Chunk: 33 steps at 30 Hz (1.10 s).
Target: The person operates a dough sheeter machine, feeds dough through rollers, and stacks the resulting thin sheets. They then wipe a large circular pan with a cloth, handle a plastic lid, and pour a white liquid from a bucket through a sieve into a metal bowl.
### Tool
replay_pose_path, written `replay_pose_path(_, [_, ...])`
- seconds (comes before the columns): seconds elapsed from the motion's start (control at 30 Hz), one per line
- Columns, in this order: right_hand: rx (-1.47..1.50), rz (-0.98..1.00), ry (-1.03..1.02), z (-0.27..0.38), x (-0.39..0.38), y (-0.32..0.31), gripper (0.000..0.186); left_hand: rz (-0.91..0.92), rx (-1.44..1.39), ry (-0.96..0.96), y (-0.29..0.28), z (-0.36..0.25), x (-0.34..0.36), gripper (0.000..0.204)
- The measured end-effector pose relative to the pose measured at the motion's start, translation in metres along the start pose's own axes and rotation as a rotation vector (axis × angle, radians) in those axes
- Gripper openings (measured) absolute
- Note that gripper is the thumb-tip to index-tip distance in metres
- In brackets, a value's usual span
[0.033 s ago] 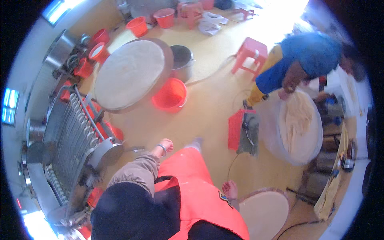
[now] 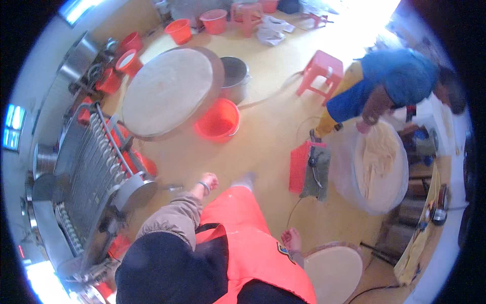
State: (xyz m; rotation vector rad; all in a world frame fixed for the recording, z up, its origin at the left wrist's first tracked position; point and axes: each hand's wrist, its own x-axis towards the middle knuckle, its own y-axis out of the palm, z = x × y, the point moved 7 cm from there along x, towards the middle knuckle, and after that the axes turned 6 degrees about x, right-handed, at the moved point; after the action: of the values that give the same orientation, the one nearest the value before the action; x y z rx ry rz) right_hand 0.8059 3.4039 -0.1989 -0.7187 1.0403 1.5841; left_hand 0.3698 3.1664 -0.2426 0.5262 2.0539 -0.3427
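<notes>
My left hand [image 2: 208, 181], with a band round its wrist, hangs over the floor with its fingers curled in; nothing shows in it. Nearest to it on the left is the rounded metal end of a roller machine [image 2: 135, 190]. My right hand [image 2: 291, 238] is low at my side, its fingers curled too, with no object visible in it. Just beyond and below it lies a round pale board [image 2: 334, 273]. Both hands touch nothing that I can see. I wear a bright orange-pink apron [image 2: 258, 243].
A large round table [image 2: 167, 93], an orange bucket [image 2: 217, 121] and a metal pot [image 2: 234, 76] stand ahead. On the right a person in blue [image 2: 400, 76] bends over a tub [image 2: 362, 187] of pale dough-like material. A red box [image 2: 299, 167] and pink stool [image 2: 324, 68] stand nearby.
The whole view has shifted very slightly, with the table, stool and person a little further right in it. Both hands keep nearly the same place and pose.
</notes>
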Motion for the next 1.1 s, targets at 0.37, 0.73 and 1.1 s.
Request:
replay_pose_path(0.37, [-0.209, -0.009, 0.101, 0.067, 0.076, 0.191, 0.017, -0.133, -1.063, 0.247, -0.136, -0.183, 0.162, 0.016])
replay_pose_path(0.73, [-0.338, -0.088, 0.048, 0.132, 0.109, 0.337, 0.023, -0.534, -1.366, 0.011, -0.118, -0.254, 0.265, 0.038])
replay_pose_path(1.1, [-0.438, 0.044, 0.036, 0.220, 0.224, 0.483, 0.020, -0.599, -1.665, 0.049, -0.118, -0.259, 0.276, 0.019])
